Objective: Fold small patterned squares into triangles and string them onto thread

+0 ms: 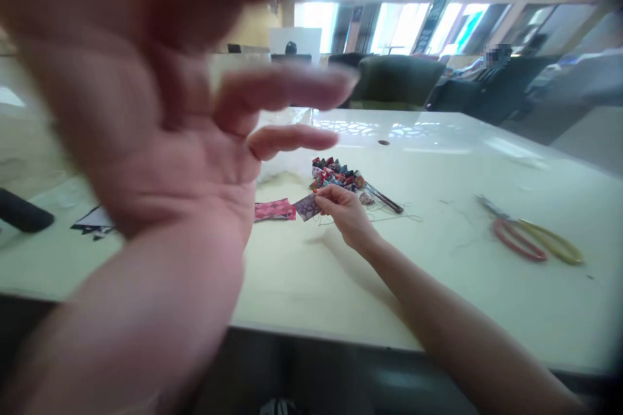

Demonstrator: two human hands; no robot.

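Observation:
My left hand (pixel 180 123) is raised very close to the camera, palm showing, and fills much of the left side. Its lower fingers stretch out to the right, apart, and nothing shows in them; its upper part is blurred. Over the table, my right hand (pixel 343 207) pinches a small dark purple patterned fabric piece (pixel 306 207) between thumb and fingertips. Just left of that piece lies a pink patterned fabric strip (pixel 273 209), partly hidden behind my left hand. Beyond my right hand sits a pile of colourful folded fabric pieces (pixel 335 172).
Scissors with red and yellow handles (pixel 538 240) lie on the white table (pixel 462 298) at right. Thin dark tools (pixel 384 198) and loose threads are beside the pile. A black object (pixel 24 211) lies far left. Chairs (pixel 399 81) and a person stand beyond the table.

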